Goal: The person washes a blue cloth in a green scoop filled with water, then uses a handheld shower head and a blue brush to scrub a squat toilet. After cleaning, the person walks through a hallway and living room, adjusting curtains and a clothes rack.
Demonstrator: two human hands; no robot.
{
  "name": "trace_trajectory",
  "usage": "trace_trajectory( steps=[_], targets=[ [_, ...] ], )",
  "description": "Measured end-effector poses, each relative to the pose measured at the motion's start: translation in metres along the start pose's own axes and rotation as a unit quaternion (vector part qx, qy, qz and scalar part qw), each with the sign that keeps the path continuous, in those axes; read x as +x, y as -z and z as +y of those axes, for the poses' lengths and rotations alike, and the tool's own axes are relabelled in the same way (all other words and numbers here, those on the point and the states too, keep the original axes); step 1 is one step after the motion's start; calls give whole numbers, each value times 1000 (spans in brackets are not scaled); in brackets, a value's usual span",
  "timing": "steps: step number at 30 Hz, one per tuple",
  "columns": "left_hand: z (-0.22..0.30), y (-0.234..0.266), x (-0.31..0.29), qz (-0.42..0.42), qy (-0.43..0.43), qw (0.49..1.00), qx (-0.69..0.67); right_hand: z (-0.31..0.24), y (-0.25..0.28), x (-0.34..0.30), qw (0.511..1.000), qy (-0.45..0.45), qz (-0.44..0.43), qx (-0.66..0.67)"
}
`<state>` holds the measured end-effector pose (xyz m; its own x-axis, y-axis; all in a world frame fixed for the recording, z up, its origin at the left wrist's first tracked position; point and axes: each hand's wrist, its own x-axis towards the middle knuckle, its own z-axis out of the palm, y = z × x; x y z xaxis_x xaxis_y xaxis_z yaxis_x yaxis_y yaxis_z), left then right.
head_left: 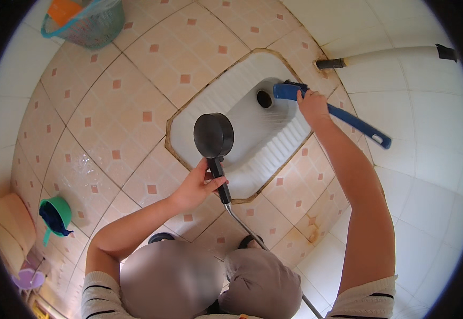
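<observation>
My left hand (197, 185) is wrapped round the handle of a black shower head (214, 136), held above the near end of a white squat toilet (252, 183). A metal hose (244, 226) runs from the handle down past my knees. My right hand (313, 106) grips a long blue scrubbing brush (356, 120) near its head. The dark bristles point up and away, above the toilet's far right rim close to the drain hole (264, 98). The brush's long handle slants toward the right wall.
A dark pipe stub (330, 64) sticks out at the wall behind the toilet. At the far left stands a blue-rimmed basket (96, 26) holding something orange. A green dipper (56, 212) with a dark blue cloth, a beige tub (11, 228) and a purple container (29, 277) are on the left.
</observation>
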<state>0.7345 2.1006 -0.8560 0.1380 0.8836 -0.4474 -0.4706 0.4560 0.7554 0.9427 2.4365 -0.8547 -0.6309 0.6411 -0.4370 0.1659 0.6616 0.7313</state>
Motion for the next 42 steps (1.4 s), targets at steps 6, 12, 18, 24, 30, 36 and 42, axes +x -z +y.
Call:
trace_trajectory(
  steps=[6, 12, 18, 24, 30, 36, 42],
  targets=[
    [-24, 21, -22, 56, 29, 997, -35, -66, 22, 26, 959, 4, -265, 102],
    [-26, 31, -37, 105, 33, 993, -41, -72, 39, 19, 941, 142, -177, 250],
    [-36, 26, -36, 86, 30, 995, -31, -91, 26, 16, 944, -25, -175, 277],
    [-47, 28, -38, 86, 58, 994, -38, -103, -4, 54, 965, -21, -198, 170],
    [-29, 22, -46, 101, 69, 992, -28, -103, -43, 79, 815, -216, -144, 518],
    [-43, 30, -43, 82, 83, 993, -26, -119, -69, 61, 921, -94, -80, 369],
    [-39, 28, -49, 116, 79, 989, -45, -86, -38, 53, 975, 96, -140, 145]
  ],
)
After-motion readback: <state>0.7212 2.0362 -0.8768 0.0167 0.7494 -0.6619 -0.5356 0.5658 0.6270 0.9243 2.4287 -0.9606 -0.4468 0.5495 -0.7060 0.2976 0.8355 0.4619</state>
